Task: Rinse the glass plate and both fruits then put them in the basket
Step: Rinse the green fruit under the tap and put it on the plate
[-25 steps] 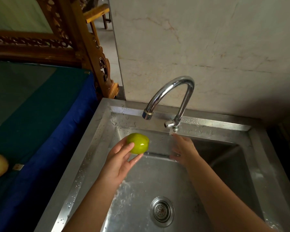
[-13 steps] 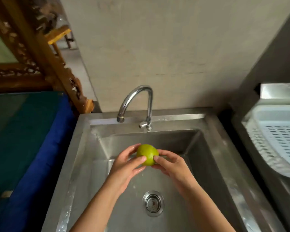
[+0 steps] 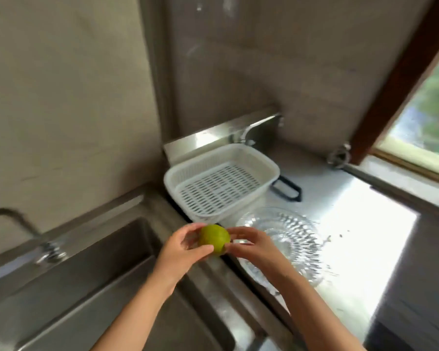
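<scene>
A round green fruit is held between both hands above the sink's right rim. My left hand grips it from the left, my right hand from the right. The white slotted plastic basket stands behind them on the counter with nothing in it. A cut-glass plate lies on the counter to the right of the fruit, partly hidden by my right forearm. The second fruit is out of view.
The steel sink fills the lower left, its tap at the far left. A black handle pokes out beside the basket. The steel counter runs right to a window sill.
The view has swung right from the sink to the counter. Both hands carried the green fruit from under the tap to over the sink's right rim, near the basket and plate.
</scene>
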